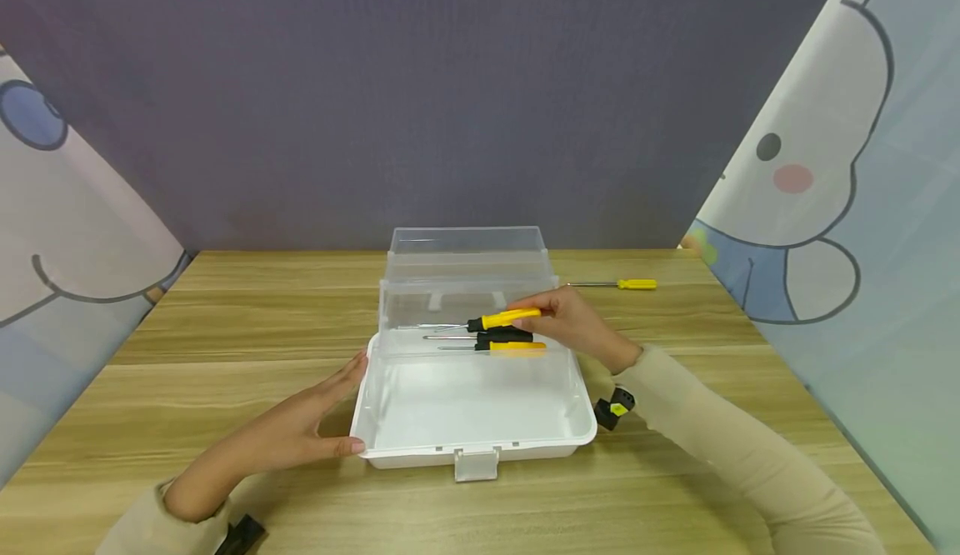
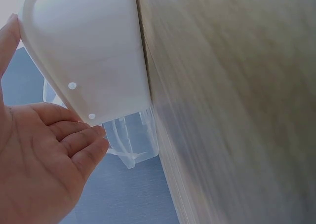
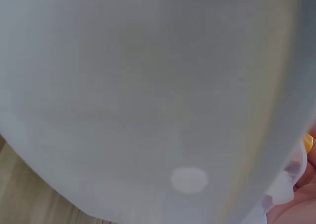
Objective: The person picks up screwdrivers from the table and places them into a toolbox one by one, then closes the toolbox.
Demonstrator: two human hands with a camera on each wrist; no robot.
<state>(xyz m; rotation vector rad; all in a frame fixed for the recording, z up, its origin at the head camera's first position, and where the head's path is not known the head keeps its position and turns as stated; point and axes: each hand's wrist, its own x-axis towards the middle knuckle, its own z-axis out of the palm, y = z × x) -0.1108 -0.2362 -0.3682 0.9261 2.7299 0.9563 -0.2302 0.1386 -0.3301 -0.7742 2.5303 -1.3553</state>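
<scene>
A white plastic box (image 1: 472, 405) with its clear lid raised stands on the table. My left hand (image 1: 311, 422) touches its left side, fingers fairly straight and thumb at the front corner; the left wrist view shows the fingertips along the rim. My right hand (image 1: 570, 317) pinches a yellow-and-black screwdriver (image 1: 513, 317) by its handle, shaft pointing left, over the back of the box. Below it lie a black-handled screwdriver (image 1: 513, 335) and another yellow-and-black screwdriver (image 1: 517, 347), seen through clear plastic. In the right wrist view, the box wall (image 3: 123, 110) hides most of this hand.
A yellow-handled screwdriver (image 1: 637, 284) lies on the wooden table (image 1: 247, 313) behind and right of the box. The raised clear lid (image 1: 467, 242) leans toward the dark back wall (image 1: 450, 105). A clear latch (image 1: 476, 465) hangs at the box front.
</scene>
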